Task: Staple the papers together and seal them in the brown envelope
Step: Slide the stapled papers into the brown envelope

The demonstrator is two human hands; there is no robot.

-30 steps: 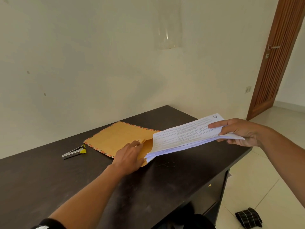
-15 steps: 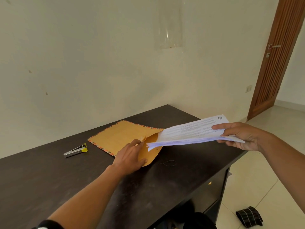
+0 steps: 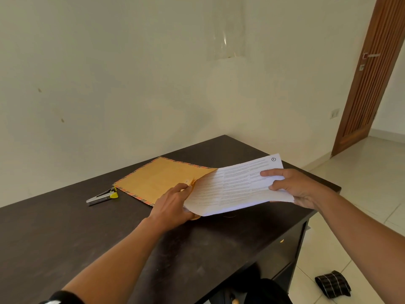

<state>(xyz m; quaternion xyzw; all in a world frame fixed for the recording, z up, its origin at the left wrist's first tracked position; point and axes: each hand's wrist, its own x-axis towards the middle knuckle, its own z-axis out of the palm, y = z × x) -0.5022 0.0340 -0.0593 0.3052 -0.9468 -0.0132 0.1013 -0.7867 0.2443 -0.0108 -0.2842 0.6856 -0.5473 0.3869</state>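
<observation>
At the centre of the frame, the brown envelope [image 3: 157, 183] lies flat on the dark counter [image 3: 65, 233], its mouth facing right. The left hand [image 3: 173, 207] holds the envelope's open edge, its fingers [image 3: 185, 188] pinching the flap area. The right hand [image 3: 295, 187] grips the far end of the papers [image 3: 232, 187], thumb on top and fingers curled beneath. The papers' left end meets the envelope mouth; how far they reach inside cannot be told. A stapler [image 3: 103, 196] with a yellow tip rests on the counter just left of the envelope.
</observation>
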